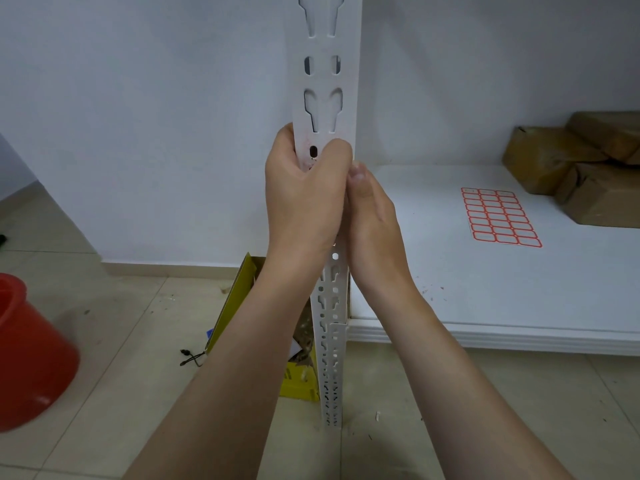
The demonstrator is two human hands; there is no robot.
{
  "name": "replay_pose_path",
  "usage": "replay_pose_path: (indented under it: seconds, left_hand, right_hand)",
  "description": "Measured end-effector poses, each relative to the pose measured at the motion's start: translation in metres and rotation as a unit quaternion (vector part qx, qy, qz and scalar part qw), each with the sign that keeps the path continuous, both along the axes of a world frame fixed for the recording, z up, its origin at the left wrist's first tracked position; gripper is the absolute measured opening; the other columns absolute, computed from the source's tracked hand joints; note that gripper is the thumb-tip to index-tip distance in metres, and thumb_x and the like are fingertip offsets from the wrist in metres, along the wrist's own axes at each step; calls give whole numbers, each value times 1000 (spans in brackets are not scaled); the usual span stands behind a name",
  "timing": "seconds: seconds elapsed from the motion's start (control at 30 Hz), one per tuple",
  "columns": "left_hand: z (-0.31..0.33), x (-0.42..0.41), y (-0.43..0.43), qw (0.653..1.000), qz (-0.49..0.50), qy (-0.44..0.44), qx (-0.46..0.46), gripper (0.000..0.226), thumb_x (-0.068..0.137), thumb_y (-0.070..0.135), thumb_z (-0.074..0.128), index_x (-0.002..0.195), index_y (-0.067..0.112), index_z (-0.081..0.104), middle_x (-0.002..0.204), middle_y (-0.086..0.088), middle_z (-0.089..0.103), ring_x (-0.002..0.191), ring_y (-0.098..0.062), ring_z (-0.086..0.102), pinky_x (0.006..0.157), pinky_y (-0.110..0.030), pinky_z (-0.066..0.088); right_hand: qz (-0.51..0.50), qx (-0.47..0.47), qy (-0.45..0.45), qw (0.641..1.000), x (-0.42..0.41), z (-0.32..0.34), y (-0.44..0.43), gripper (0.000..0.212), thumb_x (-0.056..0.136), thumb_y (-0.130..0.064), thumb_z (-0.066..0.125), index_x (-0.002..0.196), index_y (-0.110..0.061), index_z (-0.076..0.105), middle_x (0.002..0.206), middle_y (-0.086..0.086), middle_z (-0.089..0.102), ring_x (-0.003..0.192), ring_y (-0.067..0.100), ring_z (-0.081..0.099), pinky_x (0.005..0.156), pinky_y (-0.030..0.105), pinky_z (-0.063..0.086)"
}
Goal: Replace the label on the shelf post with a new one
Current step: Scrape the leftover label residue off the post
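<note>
A white slotted metal shelf post [325, 81] stands upright in the middle of the head view. My left hand [304, 195] grips the post from the left, fingers curled round its edge and thumb bent over its front face near a small oval hole. Pinkish residue shows on the post beside that hole. My right hand [372, 216] lies against the post's right side just below, its thumb tip touching my left thumb; what its fingers do behind the post is hidden. A sheet of red-bordered blank labels [500, 216] lies flat on the white shelf [519, 306] to the right.
Brown wrapped parcels [581, 161] are stacked at the shelf's back right. An open yellow cardboard box [298, 375] sits on the tiled floor behind the post. A red bucket [31, 355] stands at the left edge. A white wall is behind.
</note>
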State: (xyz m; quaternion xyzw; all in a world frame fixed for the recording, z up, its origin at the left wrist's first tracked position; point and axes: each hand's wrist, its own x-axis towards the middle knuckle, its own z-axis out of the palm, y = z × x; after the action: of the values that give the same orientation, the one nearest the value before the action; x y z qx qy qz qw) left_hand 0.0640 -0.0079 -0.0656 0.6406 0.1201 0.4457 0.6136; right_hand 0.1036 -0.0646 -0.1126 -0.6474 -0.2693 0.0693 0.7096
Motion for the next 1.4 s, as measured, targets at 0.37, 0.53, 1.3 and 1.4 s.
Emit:
replay_pose_path:
  seconds: [0.37,0.53,1.3,1.4]
  left_hand:
    - [-3,-3,6,999,-33,-4,36,13,89,6,50,88,18,53,68,15,54,61,-4,52,60,-20,47]
    - [-9,-3,11,997,-42,-1,62,26,83,10,48,108,10,56,85,3,61,76,-10,60,69,-27,54]
    - [1,-5,6,999,-27,34,-11,28,99,-1,39,95,21,55,80,10,59,66,-1,56,58,-14,45]
    - [1,-5,7,999,-22,40,-12,26,100,1,39,100,19,56,83,9,61,68,-1,58,60,-15,47]
  right_hand:
    - [3,7,5,1000,-1,1,0,48,101,-63,35,112,-33,71,112,-2,77,111,16,73,103,56,57]
    - [4,8,7,1000,-1,1,0,45,101,-63,35,108,-36,71,111,-3,78,109,14,74,101,56,58]
    - [5,6,-1,1000,-5,4,0,38,99,-64,32,101,-45,65,109,-11,75,108,4,71,103,43,57]
    - [5,9,-6,1000,-5,4,0,38,100,-62,32,100,-44,65,108,-11,75,106,3,70,101,39,58]
